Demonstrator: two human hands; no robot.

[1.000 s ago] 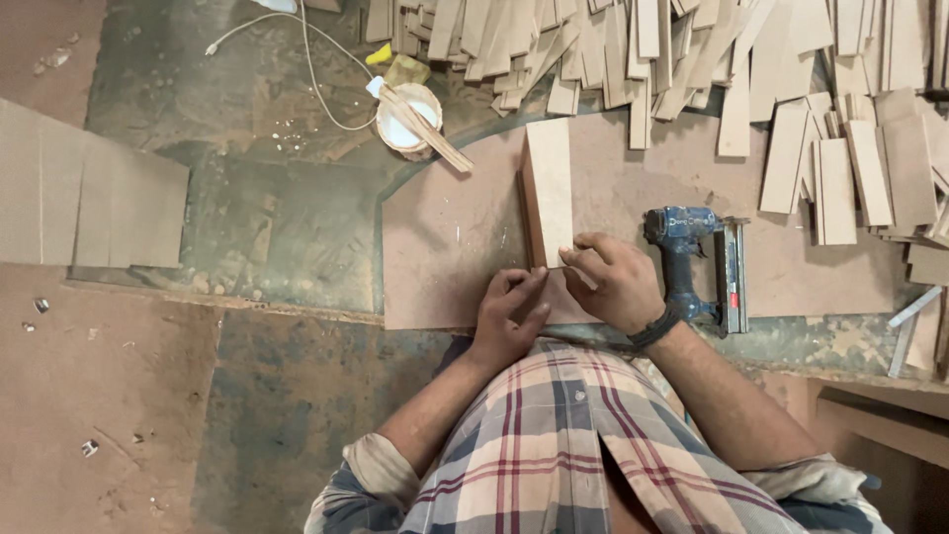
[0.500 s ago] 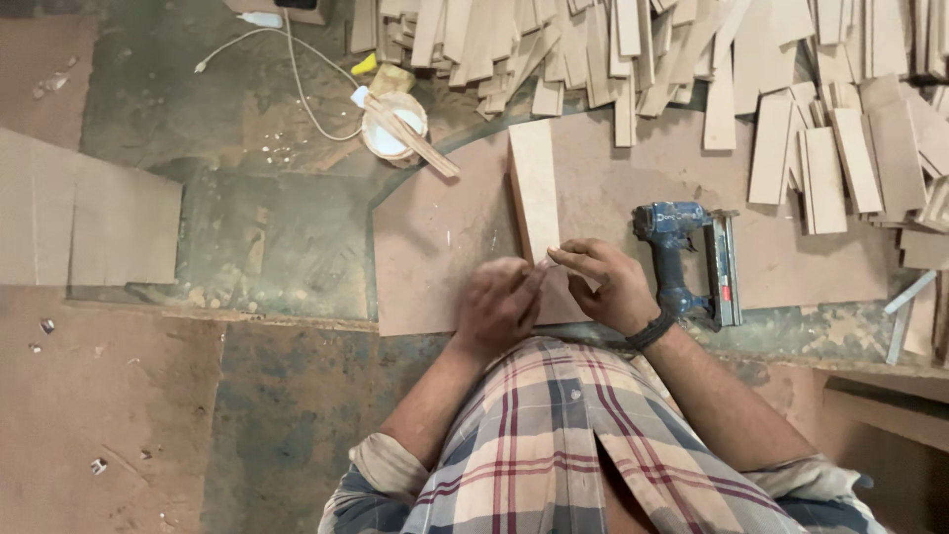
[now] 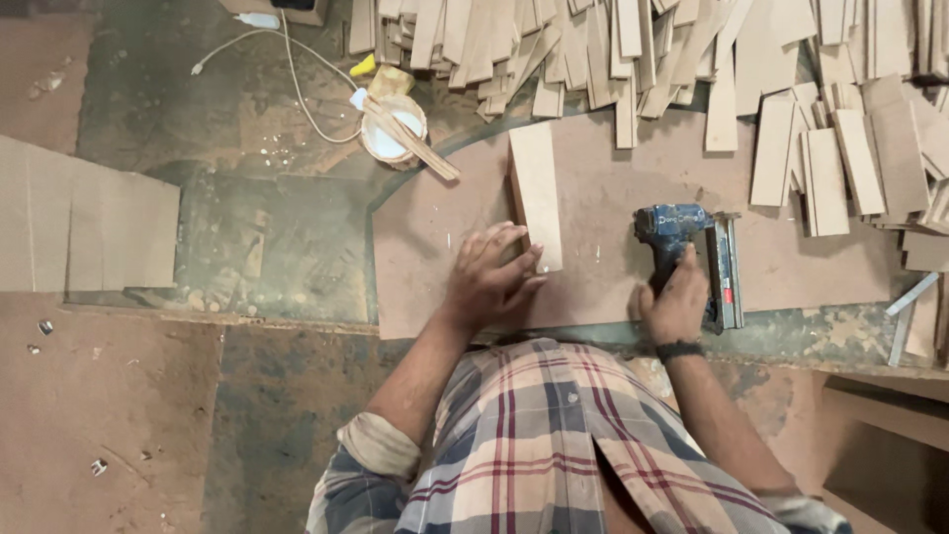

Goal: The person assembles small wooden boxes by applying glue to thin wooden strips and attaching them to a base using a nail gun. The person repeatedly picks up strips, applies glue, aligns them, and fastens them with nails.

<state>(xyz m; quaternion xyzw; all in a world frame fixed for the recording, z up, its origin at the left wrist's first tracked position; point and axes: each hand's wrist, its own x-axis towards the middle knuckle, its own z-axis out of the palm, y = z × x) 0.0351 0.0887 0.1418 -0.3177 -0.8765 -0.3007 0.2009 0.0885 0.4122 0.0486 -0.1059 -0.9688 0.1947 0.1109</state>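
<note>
A pale wooden strip assembly (image 3: 535, 193) stands on a brown board (image 3: 613, 198) on the floor. My left hand (image 3: 491, 277) rests flat against its near end, fingers spread, pressing it down. My right hand (image 3: 677, 302) is closed around the handle of a blue nail gun (image 3: 687, 252) that lies on the board to the right of the strip.
A big heap of cut wooden strips (image 3: 692, 49) lies along the far side and right. A white glue tub (image 3: 390, 129) with a stick across it sits at the board's far left corner, a white cable (image 3: 287, 69) beyond it. Flat boards (image 3: 84, 232) lie at left.
Both hands were together at the strip's near end. My right hand has moved right and taken hold of the nail gun; my left hand has stayed on the strip.
</note>
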